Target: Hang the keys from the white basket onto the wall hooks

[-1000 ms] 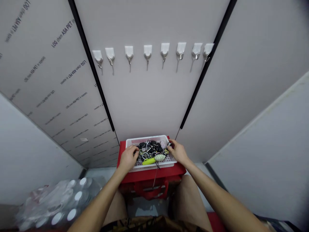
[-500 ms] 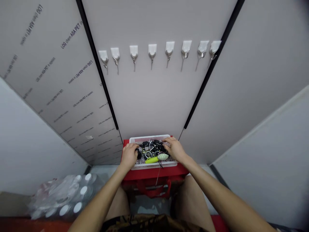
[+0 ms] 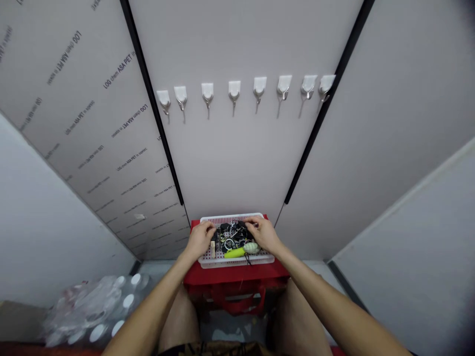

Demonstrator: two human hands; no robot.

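A white slatted plastic basket [image 3: 237,263] holds a heap of black-headed keys and metal key rings [image 3: 229,244]. At the heap's front lies a bright yellow-green stick-like item [image 3: 234,253], touching a pale green ridged piece [image 3: 251,247] with a black cord. My left hand [image 3: 200,241] is over the basket's left end, its fingers curled together at small dark pieces. Just below it a beige strip [image 3: 213,249] stands out. My right hand [image 3: 264,233] reaches over the back right side, thumb and fingers pinched at the black pieces. What either hand grips is hidden.
The basket rests on a red bag [image 3: 237,277] with handles, between my knees. A row of several white hooks [image 3: 234,90] is fixed to the grey wall panel [image 3: 233,158] ahead. Plastic-wrapped bottles [image 3: 107,306] stand at lower left. Side panels close in on both sides.
My right hand has shifted inward over the heap, its fingers drawing together. My left hand's fingers have turned inward, and the beige strip now shows. The view has tilted slightly upward.
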